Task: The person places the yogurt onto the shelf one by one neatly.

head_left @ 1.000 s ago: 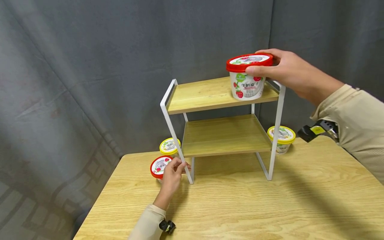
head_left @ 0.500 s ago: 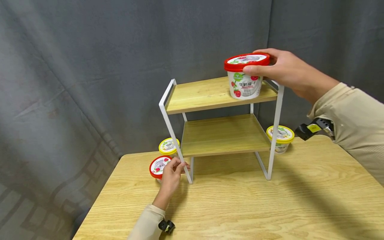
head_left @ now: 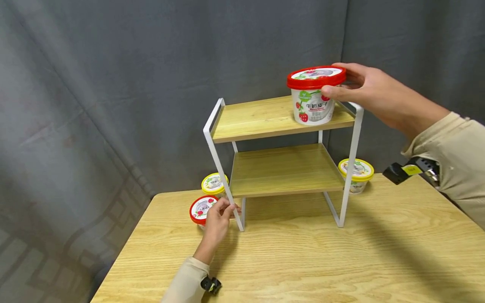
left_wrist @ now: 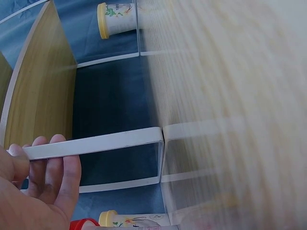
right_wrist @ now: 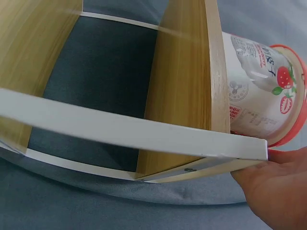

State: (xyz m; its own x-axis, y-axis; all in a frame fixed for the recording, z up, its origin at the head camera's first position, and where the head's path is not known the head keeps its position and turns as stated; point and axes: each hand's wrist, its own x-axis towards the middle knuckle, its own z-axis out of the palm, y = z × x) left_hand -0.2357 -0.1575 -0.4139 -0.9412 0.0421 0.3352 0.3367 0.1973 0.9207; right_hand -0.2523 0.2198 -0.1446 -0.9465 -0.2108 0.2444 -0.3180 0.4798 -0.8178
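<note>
An ice cream tub [head_left: 313,105] with a red lid and strawberry print stands upright on the top board [head_left: 257,118] of a two-tier shelf, near its right end. My right hand [head_left: 390,97] is at the tub's right side, thumb in front and fingers behind, loosely spread just below the lid. In the right wrist view, the hand [right_wrist: 283,187] shows beside the lid, partly behind the white frame. Low on the shelf's left side, my left hand [head_left: 217,221] grips the white metal leg [left_wrist: 96,145], fingers wrapped behind it and thumb in front.
Left of the shelf stand a red-lidded tub [head_left: 201,209], partly behind my left hand, and a yellow-lidded tub [head_left: 213,184]. Another yellow-lidded tub [head_left: 356,172] stands beyond the right leg. A grey curtain [head_left: 151,84] hangs behind the wooden table [head_left: 288,261].
My right hand has slid a little to the right relative to the red-lidded tub, loosening around it, while the tub stays on the top board. My left hand keeps its place on the leg.
</note>
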